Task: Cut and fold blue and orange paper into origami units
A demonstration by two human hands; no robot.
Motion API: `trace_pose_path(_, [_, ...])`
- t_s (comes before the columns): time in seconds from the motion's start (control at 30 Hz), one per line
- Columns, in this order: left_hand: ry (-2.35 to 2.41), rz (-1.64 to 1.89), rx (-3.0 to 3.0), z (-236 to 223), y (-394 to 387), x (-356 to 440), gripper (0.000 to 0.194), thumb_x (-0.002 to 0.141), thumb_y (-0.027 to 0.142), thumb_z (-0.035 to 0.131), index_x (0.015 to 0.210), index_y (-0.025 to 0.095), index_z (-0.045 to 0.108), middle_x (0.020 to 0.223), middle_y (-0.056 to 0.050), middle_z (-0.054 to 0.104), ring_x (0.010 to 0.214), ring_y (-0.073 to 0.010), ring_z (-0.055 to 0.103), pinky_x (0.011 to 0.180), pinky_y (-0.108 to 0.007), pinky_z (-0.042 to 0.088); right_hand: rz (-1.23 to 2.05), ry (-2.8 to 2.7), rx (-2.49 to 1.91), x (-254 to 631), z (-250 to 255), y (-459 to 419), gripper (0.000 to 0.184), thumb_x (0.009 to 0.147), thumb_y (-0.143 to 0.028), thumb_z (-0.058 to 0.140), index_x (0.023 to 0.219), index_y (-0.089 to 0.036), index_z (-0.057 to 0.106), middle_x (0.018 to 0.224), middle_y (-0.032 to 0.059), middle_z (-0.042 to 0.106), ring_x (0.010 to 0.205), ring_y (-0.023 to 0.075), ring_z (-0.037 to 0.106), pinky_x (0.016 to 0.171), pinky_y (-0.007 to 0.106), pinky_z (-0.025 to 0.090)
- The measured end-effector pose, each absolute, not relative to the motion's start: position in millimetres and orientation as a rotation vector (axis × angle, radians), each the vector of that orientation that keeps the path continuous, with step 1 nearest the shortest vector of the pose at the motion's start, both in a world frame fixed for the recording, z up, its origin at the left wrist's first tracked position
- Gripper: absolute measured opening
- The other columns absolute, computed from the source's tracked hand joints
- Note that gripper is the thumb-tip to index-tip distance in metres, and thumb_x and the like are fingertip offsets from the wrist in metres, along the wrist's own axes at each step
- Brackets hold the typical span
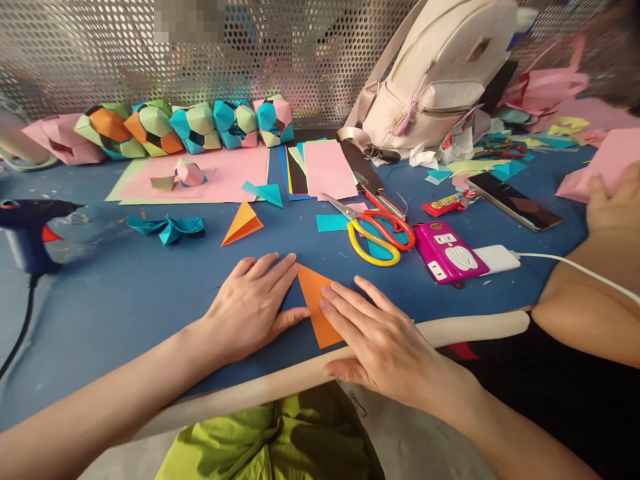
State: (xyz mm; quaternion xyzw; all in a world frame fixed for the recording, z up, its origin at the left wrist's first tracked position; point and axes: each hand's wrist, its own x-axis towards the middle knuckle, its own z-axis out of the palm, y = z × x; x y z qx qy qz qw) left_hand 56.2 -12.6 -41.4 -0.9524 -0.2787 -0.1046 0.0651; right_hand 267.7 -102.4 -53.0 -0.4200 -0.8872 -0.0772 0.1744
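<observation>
An orange sheet of paper (315, 307), folded to a triangle, lies flat near the table's front edge. My left hand (257, 300) rests beside its left side, fingers stretched out, with the thumb on the paper's edge. My right hand (377, 333) lies over the paper's right part with its fingers spread flat on it, hiding that side. Beyond my left hand sits a folded orange paper piece (243, 225). A folded teal paper piece (169, 228) is farther left.
Scissors (377, 233), a magenta power adapter (450, 252) and a phone (515, 201) lie to the right. A glue gun (37, 230) stands at far left. Folded paper balls (195, 127) line the back beside a backpack (440, 73). Another person's arm (580, 293) is at right.
</observation>
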Motion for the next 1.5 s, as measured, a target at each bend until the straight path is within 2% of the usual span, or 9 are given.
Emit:
trace_pose_path(0.13, [-0.872, -0.408, -2.866, -42, -15, 55, 0.061, 0.095, 0.053, 0.035, 0.128, 0.007, 0.058, 0.137, -0.019, 0.055, 0.130, -0.0391, 0.046, 0.098, -0.056, 0.041, -0.212, -2.507, -1.196, 268, -54, -102, 0.070, 0.095, -0.058, 0.033, 0.122, 0.001, 0.059, 0.130, 0.0210, 0.059, 0.125, 0.0335, 0.052, 0.104, 0.058, 0.043])
trace_pose_path(0.3, [-0.566, -0.450, -3.076, -44, -26, 63, 0.060, 0.097, 0.049, 0.033, 0.132, 0.004, 0.052, 0.137, -0.019, 0.055, 0.131, -0.0313, 0.048, 0.108, -0.051, 0.038, -0.204, -2.497, -1.194, 267, -55, -102, 0.071, 0.096, -0.057, 0.031, 0.123, 0.003, 0.059, 0.130, 0.0210, 0.059, 0.126, 0.0333, 0.052, 0.104, 0.055, 0.045])
trace_pose_path(0.43, [-0.606, -0.373, -3.134, -46, -27, 63, 0.059, 0.097, 0.048, 0.033, 0.137, 0.006, 0.046, 0.138, -0.019, 0.054, 0.130, -0.0305, 0.049, 0.106, -0.054, 0.039, -0.269, -2.437, -1.180, 265, -52, -106, 0.068, 0.096, -0.055, 0.036, 0.114, 0.004, 0.064, 0.122, 0.0228, 0.064, 0.119, 0.0344, 0.058, 0.099, 0.051, 0.050])
trace_pose_path(0.57, [-0.613, -0.371, -3.132, -47, -26, 63, 0.058, 0.096, 0.050, 0.033, 0.134, 0.009, 0.049, 0.138, -0.020, 0.054, 0.129, -0.0309, 0.050, 0.105, -0.053, 0.040, -0.264, -2.304, -1.246, 260, -45, -103, 0.051, 0.097, -0.044, 0.043, 0.102, 0.000, 0.068, 0.106, 0.0196, 0.071, 0.098, 0.0290, 0.068, 0.089, 0.046, 0.056])
trace_pose_path(0.73, [-0.617, -0.369, -3.137, -45, -25, 66, 0.056, 0.097, 0.049, 0.033, 0.132, 0.009, 0.050, 0.133, -0.021, 0.057, 0.122, -0.0312, 0.055, 0.102, -0.053, 0.040, -0.268, -2.361, -1.333, 253, -44, -93, 0.061, 0.094, -0.051, 0.046, 0.123, 0.001, 0.058, 0.126, 0.0213, 0.062, 0.117, 0.0320, 0.058, 0.099, 0.051, 0.048])
trace_pose_path(0.97, [-0.665, -0.285, -3.088, -40, -27, 69, 0.052, 0.095, 0.052, 0.036, 0.114, 0.010, 0.061, 0.135, -0.024, 0.054, 0.118, -0.0347, 0.056, 0.092, -0.054, 0.040, -0.383, -2.445, -1.449, 266, -43, -115, 0.065, 0.097, -0.052, 0.034, 0.116, 0.004, 0.061, 0.115, 0.0255, 0.066, 0.111, 0.0333, 0.061, 0.102, 0.056, 0.042])
trace_pose_path(1.13, [-0.759, -0.272, -2.986, -39, -26, 65, 0.050, 0.096, 0.052, 0.032, 0.110, 0.014, 0.062, 0.135, -0.026, 0.053, 0.120, -0.0371, 0.054, 0.087, -0.054, 0.040, -0.441, -2.364, -1.483, 274, -43, -130, 0.056, 0.098, -0.045, 0.037, 0.113, 0.004, 0.061, 0.111, 0.0240, 0.068, 0.105, 0.0321, 0.063, 0.103, 0.056, 0.039])
trace_pose_path(1.33, [-0.852, -0.334, -3.037, -33, -14, 65, 0.038, 0.098, 0.040, 0.036, 0.111, 0.014, 0.060, 0.129, -0.018, 0.061, 0.113, -0.0294, 0.060, 0.088, -0.048, 0.043, -0.345, -2.193, -1.521, 275, -47, -116, 0.029, 0.095, -0.030, 0.049, 0.107, -0.007, 0.063, 0.092, 0.0117, 0.071, 0.086, 0.0235, 0.065, 0.097, 0.049, 0.045])
trace_pose_path(1.5, [-0.871, -0.233, -3.086, -27, -3, 77, 0.031, 0.093, 0.029, 0.046, 0.118, 0.015, 0.059, 0.128, -0.015, 0.061, 0.117, -0.0285, 0.057, 0.093, -0.045, 0.044, -0.296, -2.104, -1.506, 281, -55, -108, 0.027, 0.094, -0.026, 0.051, 0.114, -0.010, 0.061, 0.098, 0.0112, 0.071, 0.091, 0.0239, 0.064, 0.092, 0.046, 0.048])
